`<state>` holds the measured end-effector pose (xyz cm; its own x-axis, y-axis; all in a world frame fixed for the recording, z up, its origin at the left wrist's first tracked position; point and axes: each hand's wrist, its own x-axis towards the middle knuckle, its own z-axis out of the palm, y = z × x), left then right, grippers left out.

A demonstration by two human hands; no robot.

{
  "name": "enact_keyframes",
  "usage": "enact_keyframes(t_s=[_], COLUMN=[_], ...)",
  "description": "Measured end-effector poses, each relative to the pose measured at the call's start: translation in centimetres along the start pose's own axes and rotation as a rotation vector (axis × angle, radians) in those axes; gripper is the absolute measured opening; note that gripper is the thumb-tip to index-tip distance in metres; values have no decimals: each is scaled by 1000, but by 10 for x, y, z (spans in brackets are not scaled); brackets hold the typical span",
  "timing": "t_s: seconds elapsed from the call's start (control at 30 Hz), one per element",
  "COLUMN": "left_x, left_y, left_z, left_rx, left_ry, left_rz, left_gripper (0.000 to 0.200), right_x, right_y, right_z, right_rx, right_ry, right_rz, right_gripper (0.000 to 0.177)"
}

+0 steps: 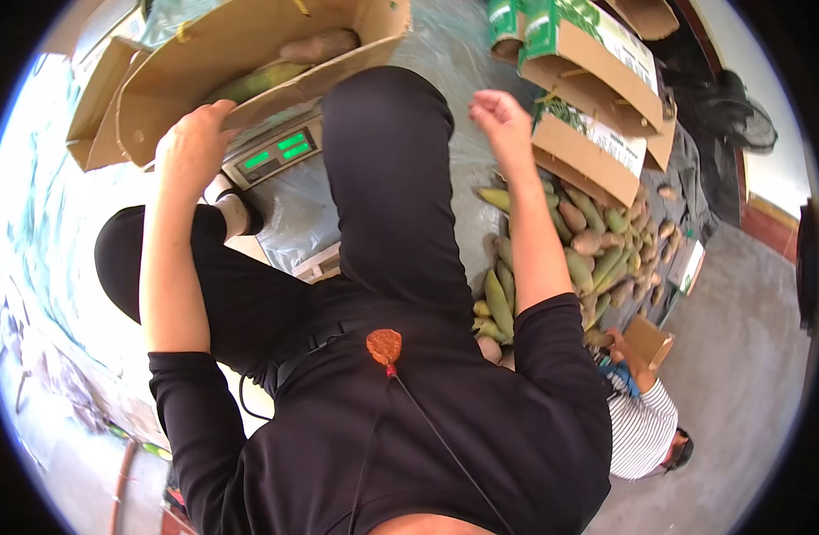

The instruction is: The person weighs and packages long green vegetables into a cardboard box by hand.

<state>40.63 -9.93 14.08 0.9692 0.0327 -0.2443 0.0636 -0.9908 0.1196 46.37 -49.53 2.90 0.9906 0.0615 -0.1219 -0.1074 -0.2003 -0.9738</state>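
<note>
My left hand (191, 150) grips the near edge of an open cardboard box (186, 76), its fingers curled over the rim. Inside the box lie a brownish-pink root (320, 45) and long green produce (265, 82), partly hidden by the wall. The box stands at a digital scale (275, 153) with green lit numbers; its underside is hidden. My right hand (503, 125) is raised to the right of my knee, fingers loosely bent and somewhat apart, holding nothing visible. It is nearest to the stacked green-and-white cartons.
Green-and-white cartons (596, 125) are stacked at upper right. Below them spreads a heap of long green and brownish produce (596, 241). A person in a striped shirt (641, 428) is at lower right, a hand by a small cardboard box (648, 342). A black fan (735, 116) stands far right.
</note>
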Motion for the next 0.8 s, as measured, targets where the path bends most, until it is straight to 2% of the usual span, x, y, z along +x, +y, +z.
enact_keyframes(t_s=[0.13, 0.2, 0.27, 0.3, 0.37, 0.47, 0.57, 0.6, 0.67, 0.73, 0.8], left_x=[5, 3, 3, 4, 6, 9, 9, 9, 9, 9, 9], left_y=[-10, -5, -3, -3, -5, -4, -2, -2, -2, -1, 0], left_z=[11, 8, 5, 5, 7, 7, 6, 6, 7, 6, 6], left_rx=[-13, -35, -34, -35, -34, -49, -55, -53, -48, -61, -60], left_ry=[25, 33, 28, 27, 8, -1, -4, 3, 14, 8, 12], left_rz=[45, 50, 56, 46, 52, 52, 47, 57, 64, 56, 51], left_gripper=[35, 35, 35, 35, 36, 38, 37, 37, 37, 37, 36], right_x=[-76, -120, -157, -173, -197, -226, -233, -234, -231, -202, -188], right_y=[103, 137, 177, 190, 209, 227, 247, 256, 271, 232, 237], right_z=[-8, -1, 9, 15, 23, 20, 6, -2, -20, -36, -59], right_rx=[-227, -510, -638, -635, -729, -541, -666, -664, -641, -844, -943], right_ry=[-10, -107, -274, -260, -446, -401, -474, -473, -316, -248, -67], right_rz=[173, 133, 226, 240, 472, 542, 472, 472, 603, 683, 601], right_gripper=[19, 19, 23, 23, 29, 29, 29, 29, 30, 29, 30])
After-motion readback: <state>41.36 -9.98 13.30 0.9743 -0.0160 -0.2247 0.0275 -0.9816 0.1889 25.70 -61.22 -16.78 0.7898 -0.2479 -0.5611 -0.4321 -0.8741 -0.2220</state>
